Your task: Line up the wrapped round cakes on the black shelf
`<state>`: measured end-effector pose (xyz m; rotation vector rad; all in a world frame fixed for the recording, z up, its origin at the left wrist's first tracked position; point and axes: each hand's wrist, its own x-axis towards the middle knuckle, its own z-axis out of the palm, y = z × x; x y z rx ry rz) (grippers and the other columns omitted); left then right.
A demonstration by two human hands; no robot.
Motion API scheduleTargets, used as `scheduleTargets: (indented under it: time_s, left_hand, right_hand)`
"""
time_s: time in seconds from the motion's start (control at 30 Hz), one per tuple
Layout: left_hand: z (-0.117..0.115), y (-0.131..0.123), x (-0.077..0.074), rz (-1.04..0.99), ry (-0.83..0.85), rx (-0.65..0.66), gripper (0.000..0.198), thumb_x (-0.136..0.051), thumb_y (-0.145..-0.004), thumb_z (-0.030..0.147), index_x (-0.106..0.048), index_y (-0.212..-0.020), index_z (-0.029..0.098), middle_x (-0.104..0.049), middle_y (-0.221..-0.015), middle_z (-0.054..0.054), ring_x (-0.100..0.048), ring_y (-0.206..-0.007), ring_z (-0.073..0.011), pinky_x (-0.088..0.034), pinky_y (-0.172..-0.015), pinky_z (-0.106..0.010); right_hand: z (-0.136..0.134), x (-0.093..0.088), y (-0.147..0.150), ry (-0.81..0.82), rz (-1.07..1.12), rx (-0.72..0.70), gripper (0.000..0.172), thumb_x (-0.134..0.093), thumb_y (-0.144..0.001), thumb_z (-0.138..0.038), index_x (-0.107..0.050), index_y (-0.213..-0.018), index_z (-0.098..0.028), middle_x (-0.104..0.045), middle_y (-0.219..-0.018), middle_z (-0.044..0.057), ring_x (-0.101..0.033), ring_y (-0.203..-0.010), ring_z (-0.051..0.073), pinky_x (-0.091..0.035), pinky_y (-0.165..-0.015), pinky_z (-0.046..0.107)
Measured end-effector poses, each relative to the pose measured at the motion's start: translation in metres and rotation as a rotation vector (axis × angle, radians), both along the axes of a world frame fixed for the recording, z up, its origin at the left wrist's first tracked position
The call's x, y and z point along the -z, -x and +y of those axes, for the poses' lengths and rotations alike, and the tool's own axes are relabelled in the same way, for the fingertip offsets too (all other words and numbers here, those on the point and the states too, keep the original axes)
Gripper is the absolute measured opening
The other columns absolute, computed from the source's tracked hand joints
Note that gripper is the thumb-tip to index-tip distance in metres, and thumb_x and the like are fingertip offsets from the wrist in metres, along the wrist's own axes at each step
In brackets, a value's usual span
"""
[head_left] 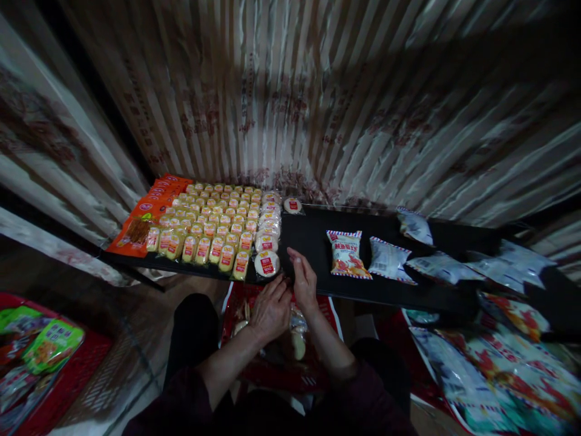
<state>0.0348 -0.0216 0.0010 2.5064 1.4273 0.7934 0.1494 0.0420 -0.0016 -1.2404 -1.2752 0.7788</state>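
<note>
My left hand [271, 307] is at the front edge of the black table, back up. Its fingers stretch forward, slightly bent, close to the nearest round, clear-wrapped pastry [267, 264] with a red label; the fingertips are partly hidden. My right hand [304, 281] stands on its side just right of it, fingers extended, palm facing left, nothing visible in it. The round pastries form a column, with one more pastry [293, 206] apart at the back. Left of the column lie many small yellow wrapped cakes [209, 227] in tight rows.
Orange snack packets [147, 209] lie at the left end of the black table [306, 233]. Rightward are a white-and-red snack bag [348, 254] and several silvery bags [390, 260]. A red basket [295, 372] sits between my knees; others [93, 348] flank me. Pleated curtain [281, 91] hangs behind.
</note>
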Motion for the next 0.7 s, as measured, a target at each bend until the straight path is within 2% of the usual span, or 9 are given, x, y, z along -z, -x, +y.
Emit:
scheduleTargets:
  time_s: [0.23, 0.33, 0.47, 0.57, 0.63, 0.7]
  left_hand:
    - [-0.031, 0.013, 0.042, 0.035, 0.199, -0.051, 0.038, -0.042, -0.08, 0.008, -0.063, -0.112, 0.01, -0.061, -0.124, -0.013, -0.05, -0.123, -0.022, -0.043, -0.106, -0.041]
    - [-0.038, 0.017, 0.057, 0.028, 0.35, -0.131, 0.041, -0.043, -0.078, 0.004, -0.063, -0.113, 0.014, -0.063, -0.122, -0.011, -0.055, -0.117, -0.0209, -0.043, -0.104, -0.039]
    - [-0.047, 0.019, 0.079, 0.01, 0.683, -0.283, 0.036, -0.045, -0.077, 0.004, -0.066, -0.105, 0.013, -0.067, -0.11, -0.013, -0.061, -0.107, -0.0207, -0.044, -0.097, -0.032]
    - [-0.052, 0.019, 0.102, -0.179, 0.962, -0.412, 0.031, -0.05, -0.078, 0.007, -0.067, -0.102, 0.016, -0.07, -0.104, -0.011, -0.064, -0.1, -0.0206, -0.044, -0.093, -0.032]
    - [-0.055, 0.02, 0.117, -0.519, 1.112, -0.533, 0.026, -0.054, -0.073, 0.003, -0.069, -0.09, 0.016, -0.07, -0.098, -0.008, -0.063, -0.097, -0.0195, -0.043, -0.092, -0.029]
    - [-0.057, 0.02, 0.131, -0.616, 1.16, -0.566, 0.023, -0.055, -0.072, 0.003, -0.068, -0.086, 0.016, -0.071, -0.092, -0.006, -0.064, -0.089, -0.0178, -0.046, -0.083, -0.027]
  right_hand:
    - [-0.079, 0.028, -0.002, 0.047, -0.137, -0.004, 0.037, -0.038, -0.093, -0.041, -0.067, -0.106, -0.021, -0.067, -0.112, 0.01, -0.06, -0.107, 0.022, -0.045, -0.097, 0.04]
    - [-0.097, 0.036, 0.0, 0.075, -0.187, 0.011, 0.036, -0.039, -0.092, -0.039, -0.068, -0.102, -0.021, -0.069, -0.107, 0.009, -0.062, -0.102, 0.021, -0.046, -0.094, 0.038]
    - [-0.106, 0.046, 0.005, 0.079, -0.236, -0.011, 0.033, -0.042, -0.09, -0.037, -0.068, -0.101, -0.02, -0.07, -0.105, 0.008, -0.062, -0.101, 0.02, -0.045, -0.094, 0.036]
    - [-0.107, 0.066, 0.006, 0.205, -0.274, 0.022, 0.035, -0.04, -0.089, -0.035, -0.066, -0.104, -0.019, -0.07, -0.107, 0.008, -0.062, -0.101, 0.02, -0.046, -0.094, 0.036]
    - [-0.109, 0.086, 0.002, 0.341, -0.346, 0.097, 0.036, -0.04, -0.086, -0.032, -0.066, -0.107, -0.018, -0.068, -0.109, 0.009, -0.062, -0.101, 0.022, -0.046, -0.093, 0.038]
    - [-0.111, 0.109, -0.003, 0.44, -0.427, 0.14, 0.036, -0.043, -0.08, -0.026, -0.065, -0.108, -0.018, -0.068, -0.11, 0.009, -0.061, -0.102, 0.022, -0.046, -0.094, 0.037]
